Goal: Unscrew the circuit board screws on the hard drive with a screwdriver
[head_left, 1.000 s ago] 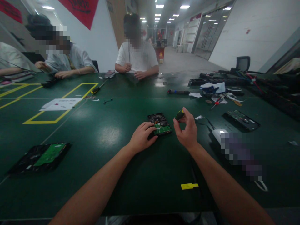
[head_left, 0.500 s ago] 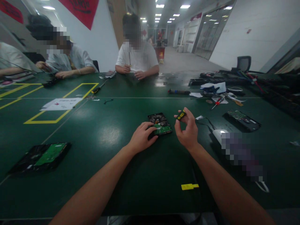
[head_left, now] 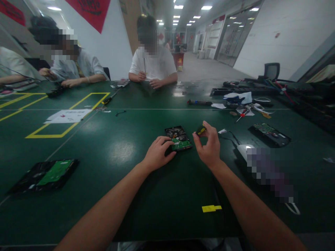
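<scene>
A hard drive (head_left: pixel 180 143) lies flat on the green table, its green circuit board facing up along the near side. My left hand (head_left: pixel 161 150) grips its left and near edges, the fingertips resting on the board and the thumb by the near edge. Just right of the drive, my right hand (head_left: pixel 209 144) is raised, closed around a black and yellow screwdriver handle (head_left: pixel 201 130) between thumb and fingers. The screwdriver's shaft and tip cannot be made out.
Another hard drive (head_left: pixel 56 172) lies at the left, and one more (head_left: pixel 270 134) at the right. A power strip (head_left: pixel 244 150), partly blurred out, lies beside my right forearm. Yellow tape (head_left: pixel 211 208) is near the front edge. Two co-workers (head_left: pixel 153 62) sit opposite, with a third partly in view.
The screwdriver handle has turned a little in my right fingers, and that thumb has shifted slightly left. My left hand and the hard drive stay in place.
</scene>
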Demonstrator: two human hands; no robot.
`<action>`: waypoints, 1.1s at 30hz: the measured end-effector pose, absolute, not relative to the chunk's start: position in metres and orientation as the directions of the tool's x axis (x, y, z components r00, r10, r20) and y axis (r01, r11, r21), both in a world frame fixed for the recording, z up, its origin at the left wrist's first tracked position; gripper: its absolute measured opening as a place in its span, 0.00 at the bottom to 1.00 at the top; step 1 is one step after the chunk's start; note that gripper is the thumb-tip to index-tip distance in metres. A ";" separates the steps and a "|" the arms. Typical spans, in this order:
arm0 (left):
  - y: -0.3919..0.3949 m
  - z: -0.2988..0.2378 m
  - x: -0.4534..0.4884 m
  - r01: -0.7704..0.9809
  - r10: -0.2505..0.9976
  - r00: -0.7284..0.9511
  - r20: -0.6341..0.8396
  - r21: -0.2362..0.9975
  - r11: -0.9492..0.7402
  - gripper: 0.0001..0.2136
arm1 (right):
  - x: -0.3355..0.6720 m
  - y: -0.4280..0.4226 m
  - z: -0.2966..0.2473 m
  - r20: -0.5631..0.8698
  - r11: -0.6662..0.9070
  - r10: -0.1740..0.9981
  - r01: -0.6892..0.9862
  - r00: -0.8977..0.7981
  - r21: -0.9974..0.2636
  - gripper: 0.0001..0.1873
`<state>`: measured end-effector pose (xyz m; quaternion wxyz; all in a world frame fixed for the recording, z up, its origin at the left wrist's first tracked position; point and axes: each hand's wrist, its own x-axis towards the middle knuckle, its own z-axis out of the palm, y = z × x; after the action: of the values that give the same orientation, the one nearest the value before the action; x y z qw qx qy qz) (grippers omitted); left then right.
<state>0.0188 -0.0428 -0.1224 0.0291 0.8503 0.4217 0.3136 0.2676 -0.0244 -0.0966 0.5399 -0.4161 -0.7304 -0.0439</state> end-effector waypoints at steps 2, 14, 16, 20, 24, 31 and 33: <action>-0.043 -0.122 0.019 0.699 0.734 0.445 0.513 0.314 -0.643 0.17 | 0.268 -0.024 -0.096 0.834 0.657 0.547 0.655 -0.075 -0.373 0.36; -0.044 -0.121 0.020 0.720 0.753 0.447 0.483 0.305 -0.623 0.16 | 0.269 -0.022 -0.100 0.835 0.617 0.549 0.687 -0.027 -0.383 0.38; -0.045 -0.121 0.020 0.720 0.752 0.449 0.483 0.303 -0.624 0.16 | 0.268 -0.023 -0.099 0.830 0.621 0.558 0.676 -0.027 -0.395 0.38; -0.045 -0.120 0.020 0.710 0.747 0.453 0.487 0.309 -0.632 0.16 | 0.266 -0.026 -0.096 0.795 0.667 0.601 0.602 -0.086 -0.439 0.36; -0.045 -0.120 0.020 0.717 0.752 0.452 0.480 0.306 -0.626 0.16 | 0.266 -0.027 -0.096 0.789 0.653 0.610 0.609 -0.071 -0.450 0.35; -0.043 -0.123 0.019 0.711 0.743 0.450 0.496 0.305 -0.634 0.16 | 0.268 -0.026 -0.097 0.791 0.624 0.608 0.656 -0.067 -0.424 0.36; -0.043 -0.123 0.019 0.713 0.745 0.449 0.494 0.305 -0.632 0.16 | 0.267 -0.026 -0.096 0.775 0.636 0.625 0.634 -0.089 -0.440 0.36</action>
<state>0.0192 -0.0433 -0.1230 0.0262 0.8507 0.4283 0.3036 0.2672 -0.0263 -0.0962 0.5231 -0.4265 -0.7378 -0.0041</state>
